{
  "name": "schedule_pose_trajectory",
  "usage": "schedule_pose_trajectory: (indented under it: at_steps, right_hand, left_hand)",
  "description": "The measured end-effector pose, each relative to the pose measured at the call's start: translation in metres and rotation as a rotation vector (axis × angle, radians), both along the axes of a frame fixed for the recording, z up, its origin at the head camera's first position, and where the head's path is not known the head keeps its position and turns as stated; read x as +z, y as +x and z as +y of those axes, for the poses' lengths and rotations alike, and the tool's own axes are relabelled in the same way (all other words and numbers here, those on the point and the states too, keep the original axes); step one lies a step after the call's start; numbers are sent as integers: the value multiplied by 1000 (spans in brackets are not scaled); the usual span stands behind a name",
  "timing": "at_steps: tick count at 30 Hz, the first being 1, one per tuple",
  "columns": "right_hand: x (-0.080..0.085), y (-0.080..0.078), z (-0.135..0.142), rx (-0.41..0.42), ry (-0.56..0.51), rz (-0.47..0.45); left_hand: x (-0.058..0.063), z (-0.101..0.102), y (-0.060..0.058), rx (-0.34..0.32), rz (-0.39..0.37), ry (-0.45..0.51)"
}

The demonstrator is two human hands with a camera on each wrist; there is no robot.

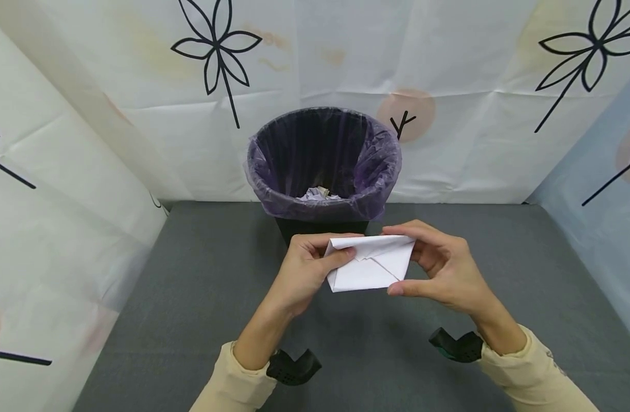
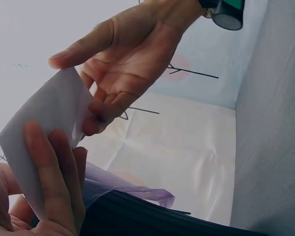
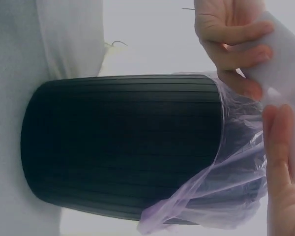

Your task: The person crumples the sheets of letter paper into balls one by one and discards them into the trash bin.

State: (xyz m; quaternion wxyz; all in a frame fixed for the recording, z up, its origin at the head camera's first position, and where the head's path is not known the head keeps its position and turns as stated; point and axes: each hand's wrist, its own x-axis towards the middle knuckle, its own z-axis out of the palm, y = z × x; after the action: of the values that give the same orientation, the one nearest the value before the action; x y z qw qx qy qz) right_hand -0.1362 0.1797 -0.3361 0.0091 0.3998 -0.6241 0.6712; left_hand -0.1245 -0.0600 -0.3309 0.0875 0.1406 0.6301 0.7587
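Note:
A folded sheet of white paper point(image 1: 368, 269), with creased flaps facing up, is held level between both hands in the head view. My left hand point(image 1: 305, 273) pinches its left end, thumb on top and fingers underneath. At the other end, my right hand point(image 1: 446, 269) holds the paper between the thumb at the near corner and the fingers at the far edge. The left wrist view shows the underside of the folded paper point(image 2: 49, 110) with left fingers spread against it. Just beyond the hands stands a black trash bin point(image 1: 322, 154).
A purple translucent bag point(image 1: 376, 171) lines the bin and folds over its rim. Crumpled paper point(image 1: 317, 193) lies inside. The bin stands on a dark grey tabletop point(image 1: 206, 297), against a pale printed cloth backdrop point(image 1: 335, 51). Cloth walls rise on both sides.

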Motion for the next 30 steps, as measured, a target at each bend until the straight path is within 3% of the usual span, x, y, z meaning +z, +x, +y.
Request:
schedule_pose_trajectory:
  at_steps: [7, 11, 16, 20, 23, 27, 30]
  right_hand:
    - [-1, -1, -4, -127, -66, 66]
    - [0, -2, -6, -181, -94, 71]
    - [2, -3, -9, -207, -122, 51]
    - [5, -3, -10, -225, -150, 37]
    - [6, -3, -9, -251, -150, 34]
    - [7, -1, -9, -268, -145, 20]
    - [7, -1, -10, -266, -146, 17]
  left_hand:
    - [5, 0, 6, -88, 115, -142]
    - [6, 0, 8, -144, 152, -156]
    - [6, 0, 9, -139, 179, -111]
    - [3, -2, 7, -167, 292, -55]
    - [0, -8, 5, -242, 383, 18]
    - [-5, -15, 0, -326, 412, 95]
    - [-7, -15, 0, -308, 402, 109]
